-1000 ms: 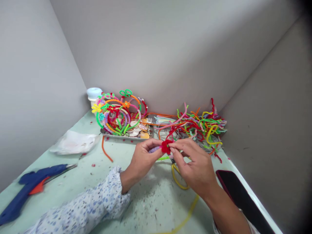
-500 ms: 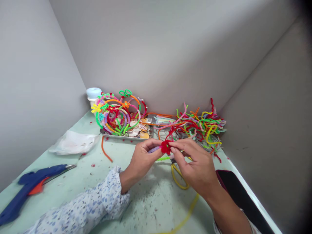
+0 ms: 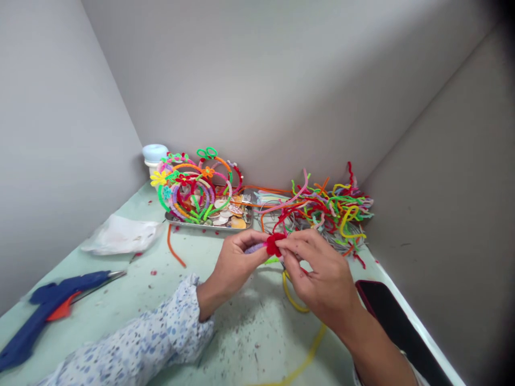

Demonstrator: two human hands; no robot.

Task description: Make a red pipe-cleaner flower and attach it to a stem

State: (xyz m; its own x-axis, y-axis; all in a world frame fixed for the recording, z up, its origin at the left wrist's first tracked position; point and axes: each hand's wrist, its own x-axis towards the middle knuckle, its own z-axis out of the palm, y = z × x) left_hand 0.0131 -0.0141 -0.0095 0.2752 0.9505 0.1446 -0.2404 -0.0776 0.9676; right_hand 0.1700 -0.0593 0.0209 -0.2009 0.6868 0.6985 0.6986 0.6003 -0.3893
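A small red pipe-cleaner flower (image 3: 274, 244) sits between my two hands at the middle of the table. My left hand (image 3: 238, 264) pinches a piece wrapped in lilac pipe cleaner (image 3: 254, 249), right where the flower joins it. From the other side, my right hand (image 3: 317, 266) has its thumb and forefinger closed on the flower's edge. A bit of bright green pipe cleaner (image 3: 272, 260) shows just below the flower. Yellow-handled scissors (image 3: 290, 295) lie under my right hand, their blades mostly hidden.
Behind my hands, a metal tray (image 3: 193, 225) holds shells, with several pipe-cleaner hoops on it. Loose pipe cleaners (image 3: 333, 206) are heaped to its right. At left lie a blue glue gun (image 3: 60, 292) and a white packet (image 3: 123, 235); a dark phone (image 3: 396, 316) is at right.
My right fingers have shifted over the front of the red flower, covering its centre. The flower has turned slightly. My left hand has hardly moved.
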